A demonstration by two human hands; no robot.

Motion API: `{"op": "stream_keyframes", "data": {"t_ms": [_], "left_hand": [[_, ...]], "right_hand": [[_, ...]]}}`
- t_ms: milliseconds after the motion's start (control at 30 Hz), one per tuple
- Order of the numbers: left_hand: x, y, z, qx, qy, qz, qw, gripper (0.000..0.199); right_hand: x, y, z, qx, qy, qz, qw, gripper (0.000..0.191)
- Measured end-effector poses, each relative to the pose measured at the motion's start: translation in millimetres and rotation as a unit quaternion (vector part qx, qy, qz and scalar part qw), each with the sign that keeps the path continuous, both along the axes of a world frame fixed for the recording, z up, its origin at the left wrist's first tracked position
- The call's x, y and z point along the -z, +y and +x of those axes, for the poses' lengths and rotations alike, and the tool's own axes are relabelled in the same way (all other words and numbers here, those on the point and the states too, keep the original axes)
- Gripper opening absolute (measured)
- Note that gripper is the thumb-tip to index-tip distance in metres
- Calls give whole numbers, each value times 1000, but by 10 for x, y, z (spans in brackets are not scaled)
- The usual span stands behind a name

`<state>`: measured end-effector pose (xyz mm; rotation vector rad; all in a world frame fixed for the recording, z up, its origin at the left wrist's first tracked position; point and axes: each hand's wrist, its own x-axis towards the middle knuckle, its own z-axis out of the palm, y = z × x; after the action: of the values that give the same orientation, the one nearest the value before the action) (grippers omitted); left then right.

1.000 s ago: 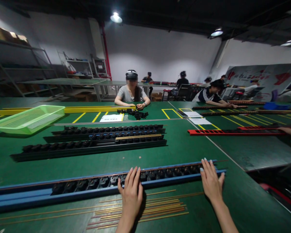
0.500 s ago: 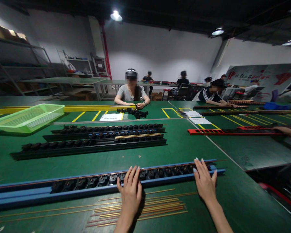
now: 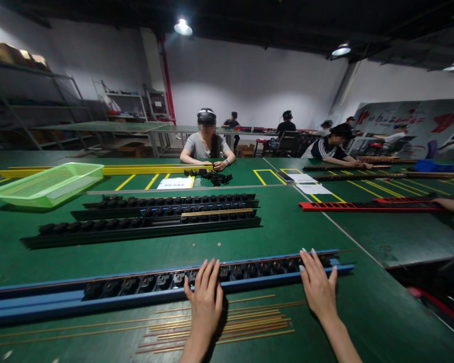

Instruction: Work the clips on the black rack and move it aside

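Observation:
My left hand (image 3: 206,302) lies over a long blue rail (image 3: 98,300), its fingertips on the row of black connector blocks (image 3: 249,273) seated along it. My right hand (image 3: 318,288) rests farther along the same rail, fingers spread across the blocks. A thin copper-coloured rod (image 3: 272,265) runs along the rail's far side under my fingers. Neither hand grips anything I can make out. Loose brass rods (image 3: 219,325) lie on the green mat just below the rail, partly under my left wrist.
Beyond the rail lie several black block-filled rails (image 3: 147,224) and a green plastic basket (image 3: 49,185). A yellow rail and a red rail lie farther off. A seated person faces me across the table, and another person's hand (image 3: 448,204) reaches in at the right.
My right hand has slid left along the rail, towards my left hand. My left hand stays in nearly the same place, and the whole view has shifted slightly.

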<state>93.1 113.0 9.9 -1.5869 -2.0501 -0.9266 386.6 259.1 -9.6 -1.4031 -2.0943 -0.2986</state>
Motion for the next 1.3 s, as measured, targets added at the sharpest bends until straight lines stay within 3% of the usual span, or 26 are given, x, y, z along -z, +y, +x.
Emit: {"op": "stream_keyframes", "data": {"t_ms": [200,500,767,1033,1300], "left_hand": [[11,-4,-22,10,8,-4,1000,57],[3,-11,-5,5,4,-5,1000,56],[8,1,12,-4,2,-4,1000,54],[25,-17,-44,3,33,-11,999,60],[12,-27,-40,1,36,-11,999,58]], "right_hand": [[35,42,20,-9,8,8,1000,52],[-188,-131,-162,-41,-7,5,999,47],[-17,-103,-174,-50,27,18,998,45],[-47,-117,-209,-64,21,35,997,46],[58,-117,-256,-91,5,35,995,51]]}}
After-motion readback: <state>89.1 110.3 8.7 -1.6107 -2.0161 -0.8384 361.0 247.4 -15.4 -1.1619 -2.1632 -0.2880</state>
